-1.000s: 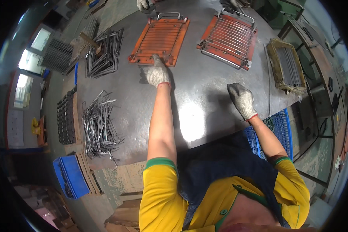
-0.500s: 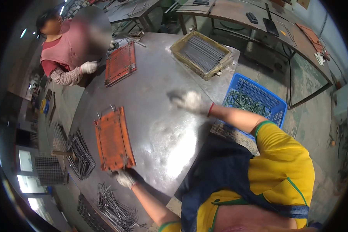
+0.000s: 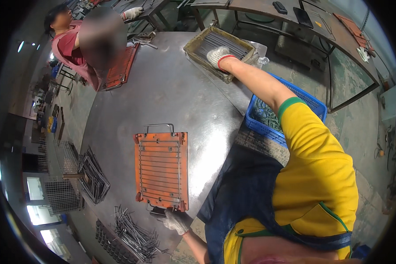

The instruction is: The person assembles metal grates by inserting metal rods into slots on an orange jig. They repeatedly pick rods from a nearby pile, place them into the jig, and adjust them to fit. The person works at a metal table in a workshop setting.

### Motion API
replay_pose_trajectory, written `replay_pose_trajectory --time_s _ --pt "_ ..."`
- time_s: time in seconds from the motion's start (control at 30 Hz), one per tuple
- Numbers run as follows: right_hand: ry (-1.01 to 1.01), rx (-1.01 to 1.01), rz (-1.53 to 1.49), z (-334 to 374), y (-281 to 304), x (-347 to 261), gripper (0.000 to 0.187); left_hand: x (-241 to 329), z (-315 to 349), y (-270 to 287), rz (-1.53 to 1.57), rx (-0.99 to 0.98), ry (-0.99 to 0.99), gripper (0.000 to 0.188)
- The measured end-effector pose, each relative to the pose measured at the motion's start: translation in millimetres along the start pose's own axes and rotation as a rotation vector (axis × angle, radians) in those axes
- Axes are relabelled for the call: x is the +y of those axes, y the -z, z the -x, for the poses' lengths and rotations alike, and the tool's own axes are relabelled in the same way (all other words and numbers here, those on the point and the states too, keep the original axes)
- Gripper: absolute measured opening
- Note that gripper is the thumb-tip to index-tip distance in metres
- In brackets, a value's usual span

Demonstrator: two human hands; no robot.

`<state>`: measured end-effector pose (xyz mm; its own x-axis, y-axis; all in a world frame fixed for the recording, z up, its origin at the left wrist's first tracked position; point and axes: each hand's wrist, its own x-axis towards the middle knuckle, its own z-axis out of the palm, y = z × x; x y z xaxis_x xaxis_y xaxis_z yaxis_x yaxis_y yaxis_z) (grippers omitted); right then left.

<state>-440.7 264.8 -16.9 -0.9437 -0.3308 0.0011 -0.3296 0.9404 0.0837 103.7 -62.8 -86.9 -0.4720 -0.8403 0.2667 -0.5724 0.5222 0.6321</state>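
Observation:
An orange metal jig [image 3: 162, 169] with a wire grid laid in it lies flat on the steel table [image 3: 163, 88]. My left hand [image 3: 176, 221], in a white glove, grips the jig's near edge by a small dark handle. My right arm stretches across the table to a shallow, rusty tray [image 3: 198, 44] full of thin straight metal rods [image 3: 233, 44]. My right hand [image 3: 217, 56], also gloved, is down in the tray with its fingers curled on the rods.
A blue plastic crate [image 3: 312, 103] of small wire parts stands beside the table by my right arm. Another person [image 3: 75, 42] works at the far side over a second orange jig [image 3: 119, 70]. Loose bent wires [image 3: 134, 233] and stacked wire frames [image 3: 92, 176] lie on the left.
My right hand has gone from above the bare table into the rod tray and closed on the rods. My left hand stays on the orange jig's edge.

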Motion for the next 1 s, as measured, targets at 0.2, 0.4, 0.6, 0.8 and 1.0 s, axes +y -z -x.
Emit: replay_pose_trajectory --time_s 0.2,0.4,0.6,0.8,1.0 --pt "-0.048 0.004 -0.08 -8 9 -1 0.023 54 -8 15 0.544 -0.027 0.544 0.079" --pt "0.067 -0.124 -0.621 -21 -9 73 0.016 60 -27 14 0.472 -0.073 0.441 0.078" --pt "-0.163 -0.09 -1.141 14 19 63 0.021 28 -45 15 0.569 -0.122 0.332 0.074" --pt "-0.219 -0.042 -1.137 9 15 51 0.025 -17 -40 7 0.762 -0.221 0.309 0.081" --pt "0.058 0.232 -0.382 -36 14 89 0.041 6 -28 0 0.507 -0.167 0.196 0.071"
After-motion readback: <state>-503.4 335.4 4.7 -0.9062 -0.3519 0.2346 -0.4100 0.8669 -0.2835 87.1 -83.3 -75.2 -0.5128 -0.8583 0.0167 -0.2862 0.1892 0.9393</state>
